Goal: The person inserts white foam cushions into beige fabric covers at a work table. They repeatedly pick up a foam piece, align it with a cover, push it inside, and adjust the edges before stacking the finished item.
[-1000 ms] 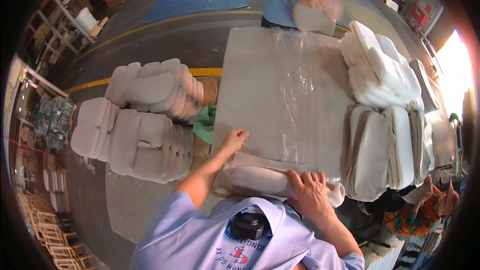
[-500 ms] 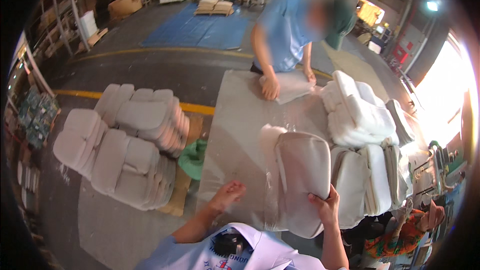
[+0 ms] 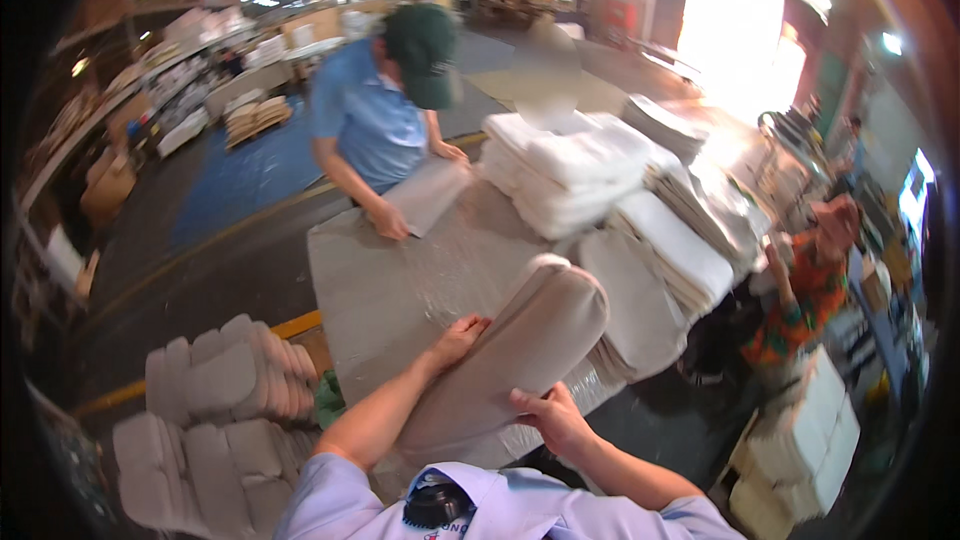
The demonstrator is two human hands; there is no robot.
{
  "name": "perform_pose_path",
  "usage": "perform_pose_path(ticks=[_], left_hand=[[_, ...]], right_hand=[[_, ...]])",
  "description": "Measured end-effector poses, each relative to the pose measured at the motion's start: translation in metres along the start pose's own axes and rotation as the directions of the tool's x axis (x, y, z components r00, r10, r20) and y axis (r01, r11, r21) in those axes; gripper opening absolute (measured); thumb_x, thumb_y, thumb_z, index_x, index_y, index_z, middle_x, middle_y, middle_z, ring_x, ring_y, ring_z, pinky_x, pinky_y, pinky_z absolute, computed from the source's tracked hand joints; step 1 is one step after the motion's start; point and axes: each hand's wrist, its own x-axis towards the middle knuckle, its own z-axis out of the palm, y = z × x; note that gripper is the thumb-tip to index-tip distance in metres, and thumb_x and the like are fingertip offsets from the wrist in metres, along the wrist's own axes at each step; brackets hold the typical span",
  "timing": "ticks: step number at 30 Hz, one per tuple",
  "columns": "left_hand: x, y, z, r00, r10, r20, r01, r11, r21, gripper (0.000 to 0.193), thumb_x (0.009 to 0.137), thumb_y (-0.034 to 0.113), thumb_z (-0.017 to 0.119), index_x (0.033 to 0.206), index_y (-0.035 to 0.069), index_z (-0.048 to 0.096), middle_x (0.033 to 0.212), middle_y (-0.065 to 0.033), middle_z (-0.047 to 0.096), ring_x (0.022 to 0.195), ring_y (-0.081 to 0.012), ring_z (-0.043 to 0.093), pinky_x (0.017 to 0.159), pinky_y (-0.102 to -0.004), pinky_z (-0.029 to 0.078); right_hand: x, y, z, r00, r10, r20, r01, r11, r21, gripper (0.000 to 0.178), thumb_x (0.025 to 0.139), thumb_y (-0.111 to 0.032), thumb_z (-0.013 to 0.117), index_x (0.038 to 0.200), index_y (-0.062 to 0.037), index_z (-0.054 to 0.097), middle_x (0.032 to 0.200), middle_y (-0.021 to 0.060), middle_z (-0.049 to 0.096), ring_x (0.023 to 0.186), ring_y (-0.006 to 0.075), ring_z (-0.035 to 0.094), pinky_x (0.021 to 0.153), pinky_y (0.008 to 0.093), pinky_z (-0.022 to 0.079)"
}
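A beige padded cushion (image 3: 515,340) with rounded ends is tilted above the near side of the table, held between my hands. My left hand (image 3: 460,336) grips its left edge, the fingers partly hidden behind it. On the right edge my right hand (image 3: 556,420) has its thumb on the upper face and its fingers underneath. Across the table (image 3: 345,255), a co-worker in a blue shirt (image 3: 365,120) handles a flat beige piece (image 3: 432,198) with both hands. Clear plastic film (image 3: 445,285) lies on the tabletop between us.
Thick white pads (image 3: 575,165) are piled on the table's far right. Beige cushions (image 3: 635,290) overlap nearer me. Stacked cushions (image 3: 225,375) stand on the floor at left, beside a green cloth (image 3: 328,400). A person in orange (image 3: 815,285) sits at right, near white stacks (image 3: 805,435).
My left hand, empty before, has taken hold of the cushion's left edge. The cushion is now tilted up between both hands. My view has swung right, and the co-worker's piece lies at a different angle.
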Motion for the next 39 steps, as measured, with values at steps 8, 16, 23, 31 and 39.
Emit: perform_pose_path(ticks=[8, 16, 23, 31, 39], left_hand=[[-0.047, -0.034, 0.051, 0.64, -0.515, 0.57, 0.557, 0.822, 0.118, 0.049, 0.11, 0.041, 0.059, 0.144, 0.006, 0.063, 0.13, -0.0086, 0.071, 0.119, -0.0169, 0.066, 0.1, -0.0352, 0.055], [-0.043, -0.098, 0.062, 0.941, -0.213, 0.263, -0.013, 0.754, 0.656, 0.036, 0.106, 0.039, 0.066, 0.111, 0.004, 0.076, 0.105, -0.0067, 0.075, 0.095, -0.0131, 0.066, 0.08, -0.0338, 0.054], [-0.03, -0.086, 0.076, 0.883, -0.399, 0.248, 0.246, 0.843, 0.479, 0.026, 0.105, 0.029, 0.07, 0.105, 0.004, 0.076, 0.085, 0.0029, 0.07, 0.077, -0.0072, 0.057, 0.07, -0.0279, 0.049], [-0.013, -0.092, 0.084, 0.789, -0.466, 0.399, 0.35, 0.876, 0.33, 0.034, 0.107, 0.035, 0.067, 0.104, 0.002, 0.076, 0.085, 0.0058, 0.067, 0.078, -0.0063, 0.055, 0.068, -0.0274, 0.045], [-0.02, -0.084, 0.088, 0.809, -0.464, 0.361, 0.278, 0.843, 0.461, 0.046, 0.105, 0.044, 0.069, 0.088, 0.003, 0.076, 0.074, 0.0024, 0.064, 0.073, -0.0081, 0.054, 0.066, -0.0308, 0.046]], right_hand=[[-0.061, 0.052, -0.045, 0.946, 0.144, 0.29, -0.073, 0.967, -0.243, 0.085, 0.098, -0.047, 0.078, 0.155, 0.0068, 0.046, 0.151, 0.0238, 0.057, 0.142, 0.0325, 0.053, 0.12, 0.0424, 0.042], [-0.047, 0.12, -0.091, 0.947, 0.159, 0.279, -0.002, 0.871, -0.492, 0.055, 0.102, -0.036, 0.074, 0.143, -0.0019, 0.065, 0.141, 0.019, 0.069, 0.134, 0.0288, 0.062, 0.117, 0.0387, 0.046], [-0.04, 0.072, -0.168, 0.976, 0.163, -0.147, -0.209, 0.484, -0.85, 0.029, 0.098, -0.027, 0.069, 0.122, -0.0132, 0.078, 0.115, 0.0176, 0.079, 0.108, 0.0362, 0.074, 0.093, 0.0445, 0.057], [0.028, -0.001, -0.159, 0.985, -0.095, -0.144, -0.072, 0.535, -0.842, 0.035, 0.1, -0.034, 0.07, 0.122, -0.008, 0.078, 0.108, 0.0184, 0.079, 0.1, 0.0339, 0.076, 0.089, 0.0438, 0.059], [0.057, -0.01, -0.153, 0.986, 0.153, 0.059, 0.011, 0.298, -0.954, 0.028, 0.099, -0.03, 0.071, 0.116, -0.0097, 0.078, 0.106, 0.0158, 0.077, 0.099, 0.0347, 0.074, 0.088, 0.0431, 0.058]])
